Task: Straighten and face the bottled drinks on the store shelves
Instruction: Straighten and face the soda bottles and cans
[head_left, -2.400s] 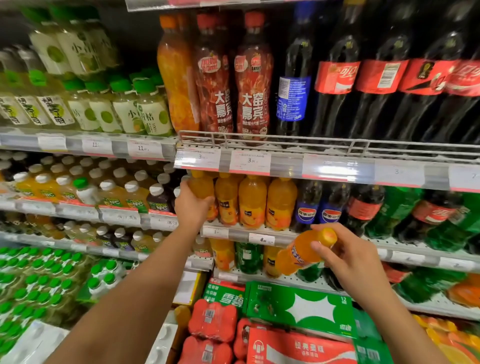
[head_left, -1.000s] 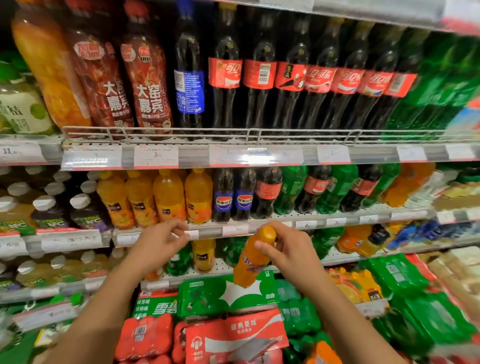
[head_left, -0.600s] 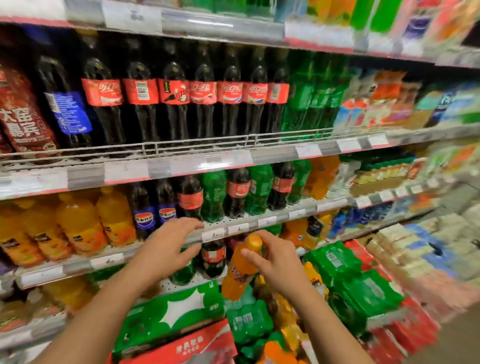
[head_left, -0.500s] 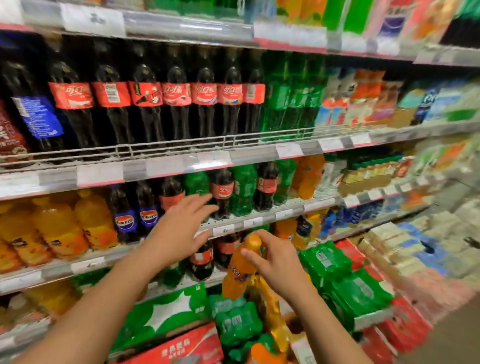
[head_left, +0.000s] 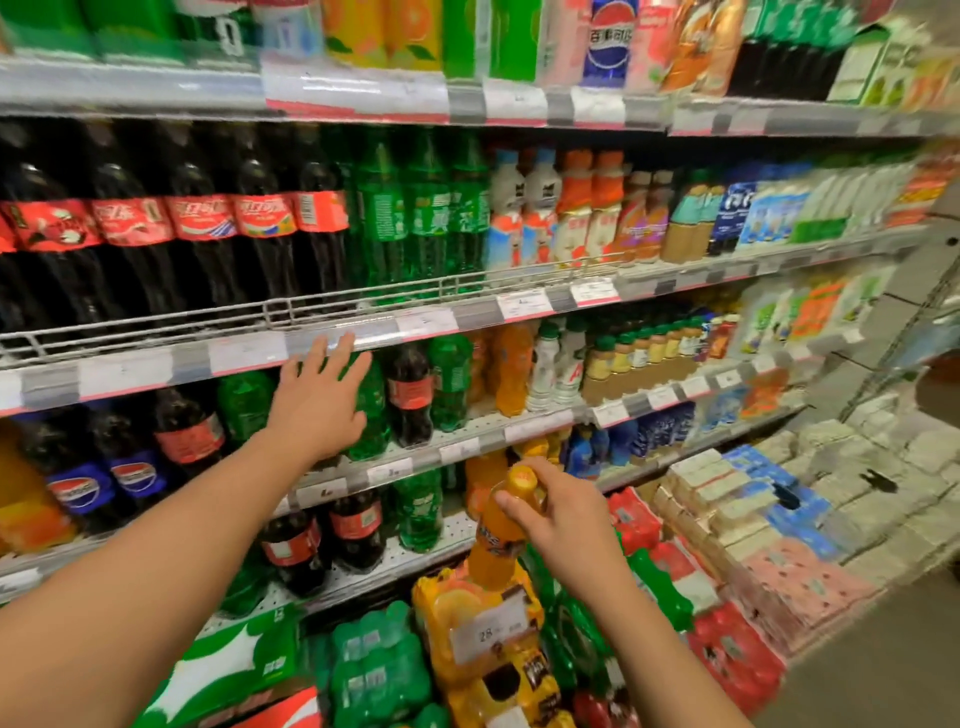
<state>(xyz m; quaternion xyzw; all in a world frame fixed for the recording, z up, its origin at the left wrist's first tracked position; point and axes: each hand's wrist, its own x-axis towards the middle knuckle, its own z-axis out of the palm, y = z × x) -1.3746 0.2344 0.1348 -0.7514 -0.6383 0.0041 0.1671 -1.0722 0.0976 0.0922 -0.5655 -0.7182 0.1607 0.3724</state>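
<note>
the orange bottle (head_left: 498, 530) sits low and centre, in front of the bottom shelves, tilted a little with its yellow-orange cap uppermost and its base just above a yellow shrink-wrapped pack (head_left: 488, 644) that carries a white price tag. the right hand (head_left: 563, 517) grips it from the right side at the neck and shoulder, fingers curled round the upper part, thumb near the cap.

the left hand (head_left: 319, 400) is stretched out to the middle shelf, fingers straight and spread, palm toward the bottles and holding nothing. it lies over a green bottle (head_left: 371, 402); whether it actually touches it cannot be told. just right of that stands a small cola bottle (head_left: 410, 397) with a red label, then another green one, then orange bottles further right. left of the hand are more green and cola bottles and two blue-labelled dark bottles (head_left: 104, 480).

above, behind a wire rail (head_left: 311, 306), stands a row of tall cola bottles (head_left: 202, 228) with red labels, tall green bottles (head_left: 415, 213) beside them, and mixed coloured drinks to the right. price tags run along the shelf edges. below lie green, red and yellow multipacks, with stacked cartons along the floor at right. the edges of the view are blurred.
</note>
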